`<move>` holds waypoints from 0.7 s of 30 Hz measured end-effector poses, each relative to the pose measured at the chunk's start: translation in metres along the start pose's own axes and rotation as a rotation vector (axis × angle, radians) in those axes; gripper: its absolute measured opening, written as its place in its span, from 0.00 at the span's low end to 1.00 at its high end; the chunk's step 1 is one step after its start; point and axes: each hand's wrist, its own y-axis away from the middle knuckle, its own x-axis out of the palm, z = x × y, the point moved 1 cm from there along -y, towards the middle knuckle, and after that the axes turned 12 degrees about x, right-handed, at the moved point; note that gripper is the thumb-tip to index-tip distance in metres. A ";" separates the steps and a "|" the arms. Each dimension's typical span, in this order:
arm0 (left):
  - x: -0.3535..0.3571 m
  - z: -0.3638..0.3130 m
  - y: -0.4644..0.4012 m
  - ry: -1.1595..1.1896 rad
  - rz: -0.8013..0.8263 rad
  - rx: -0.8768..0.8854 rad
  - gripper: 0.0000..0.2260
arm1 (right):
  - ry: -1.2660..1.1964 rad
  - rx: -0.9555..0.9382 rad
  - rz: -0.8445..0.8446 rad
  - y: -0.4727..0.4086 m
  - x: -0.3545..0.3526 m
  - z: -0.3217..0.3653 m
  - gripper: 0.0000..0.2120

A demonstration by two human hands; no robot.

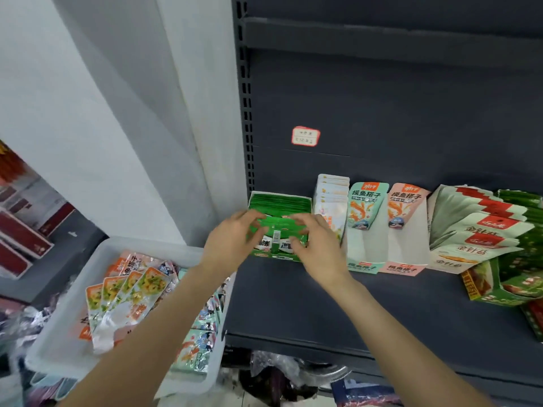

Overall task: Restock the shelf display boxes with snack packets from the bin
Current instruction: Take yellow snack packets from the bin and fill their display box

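Bin (58, 333) nearest; left hand (232, 242), right hand (316, 245) pinch green packets (276, 227) over display box (279, 198) front edge.

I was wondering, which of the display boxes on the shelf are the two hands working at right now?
The green display box at the shelf's far left end. The left hand and right hand hold green packets at its front; the mint and pink boxes stand untouched.

A row of display boxes (366, 230) stood on the shelf (352, 298) against its back panel. The leftmost box (279, 201) sat at the shelf's left end, with packets (276, 230) upright in it. Both hands, left (232, 242) and right (318, 245), met at its front. The bin (58, 327) lay left of and below the shelf, packets heaped in it. A label (305, 136) was stuck on the panel above the boxes.
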 end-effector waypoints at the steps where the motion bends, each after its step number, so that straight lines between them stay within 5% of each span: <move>1: -0.010 0.011 0.012 -0.006 -0.012 -0.039 0.12 | 0.011 -0.020 0.031 0.003 0.012 0.011 0.20; 10: -0.088 0.162 0.154 -0.082 -0.010 -0.399 0.14 | 0.115 -0.075 0.323 0.034 0.169 0.096 0.19; 17: -0.130 0.267 0.246 -0.130 0.190 -0.529 0.29 | 0.213 0.016 0.465 0.050 0.297 0.130 0.30; 21: -0.133 0.300 0.265 -0.023 0.420 -0.499 0.29 | 0.316 0.021 0.494 0.050 0.347 0.132 0.39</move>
